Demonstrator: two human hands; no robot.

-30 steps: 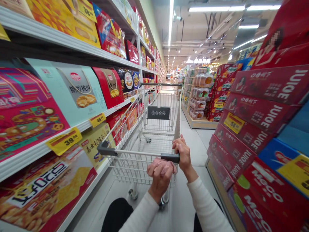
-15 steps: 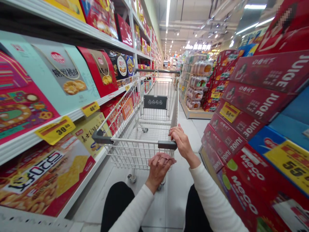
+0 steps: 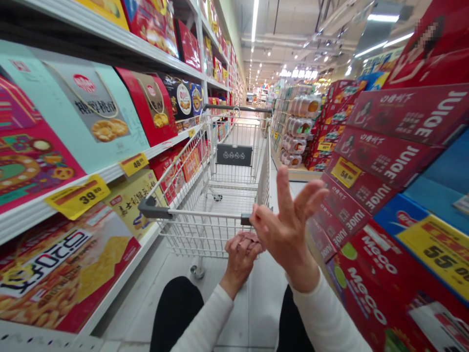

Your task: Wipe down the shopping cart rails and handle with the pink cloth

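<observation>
A wire shopping cart (image 3: 220, 195) stands in the aisle in front of me, its basket looking empty. My left hand (image 3: 240, 256) is closed round a small pink thing just below the cart's handle bar (image 3: 198, 214). What the pink thing is I cannot make out. My right hand (image 3: 287, 222) is raised off the handle, fingers spread and pointing up, holding nothing. It hovers beside the handle's right end.
Shelves of boxed biscuits (image 3: 91, 127) with yellow price tags (image 3: 76, 198) line the left. Stacked red juice cartons (image 3: 384, 161) crowd the right, close to my right arm. Packs of bottles (image 3: 298, 132) stand further down the aisle on a low platform.
My right hand has let go of the cart handle and lifted up with its fingers spread. The left hand stays closed just below the bar.
</observation>
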